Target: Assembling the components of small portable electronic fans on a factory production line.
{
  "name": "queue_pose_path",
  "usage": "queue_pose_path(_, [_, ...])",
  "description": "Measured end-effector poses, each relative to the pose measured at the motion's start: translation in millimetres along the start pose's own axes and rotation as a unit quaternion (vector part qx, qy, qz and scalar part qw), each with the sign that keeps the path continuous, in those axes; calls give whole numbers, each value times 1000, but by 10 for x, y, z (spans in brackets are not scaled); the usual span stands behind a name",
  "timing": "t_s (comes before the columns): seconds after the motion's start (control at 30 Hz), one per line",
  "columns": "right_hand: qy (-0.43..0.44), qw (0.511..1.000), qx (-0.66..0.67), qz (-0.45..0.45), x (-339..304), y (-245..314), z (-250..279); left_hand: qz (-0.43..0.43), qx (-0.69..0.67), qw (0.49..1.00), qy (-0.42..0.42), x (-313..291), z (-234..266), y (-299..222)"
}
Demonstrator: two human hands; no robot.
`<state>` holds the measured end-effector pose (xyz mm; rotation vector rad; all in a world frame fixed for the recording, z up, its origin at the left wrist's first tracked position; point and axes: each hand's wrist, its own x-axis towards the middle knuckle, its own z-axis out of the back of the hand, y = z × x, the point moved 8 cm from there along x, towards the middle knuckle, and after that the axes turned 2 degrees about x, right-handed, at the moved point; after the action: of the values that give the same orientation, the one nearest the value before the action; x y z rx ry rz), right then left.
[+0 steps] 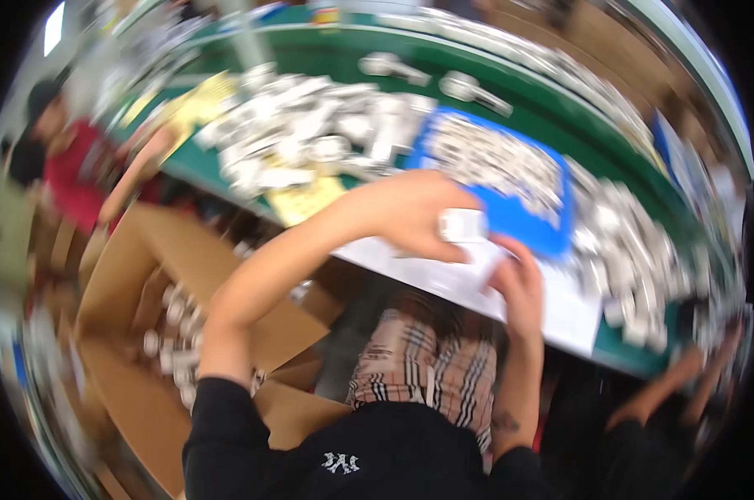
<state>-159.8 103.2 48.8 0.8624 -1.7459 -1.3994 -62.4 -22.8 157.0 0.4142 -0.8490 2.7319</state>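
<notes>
Over the front edge of the green worktable, my left hand (427, 215) grips a small white plastic piece (463, 225) with a squarish end. My right hand (520, 282) is close beside it, fingers and thumb curled toward each other; blur hides what, if anything, they pinch. Below both hands lies a white paper sheet (564, 321). Just beyond them sits a blue tray (510, 208) with rows of small pale parts. A heap of white plastic pieces (310, 125) spreads to its left, and another pile (631, 250) to its right.
An opened cardboard box (119, 367) with white pieces inside stands at my left. Yellow paper (306, 198) lies under the left heap. Two single white pieces (394, 68) lie farther back on the green table (352, 42). A person in red (81, 171) works at left; another person's arms (660, 392) reach in at right.
</notes>
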Motion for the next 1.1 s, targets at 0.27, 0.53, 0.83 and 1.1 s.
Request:
queue_pose_path(0.27, [24, 994, -81, -73, 71, -657, 264, 251, 72, 927, -268, -884, 1450, 446])
queue_pose_path(0.53, [7, 995, -91, -36, -25, -633, 298, 503, 216, 604, -579, -3160, 2883, 1240])
queue_pose_path(0.83, [-19, 990, -97, -96, -104, -817, 485, 644, 325, 545, -427, -4733, 2630, 2459])
queue_pose_path(1.1, [-26, 987, -111, -112, -149, -804, 501, 850, 65, 402, -335, -5139, 2314, 2997])
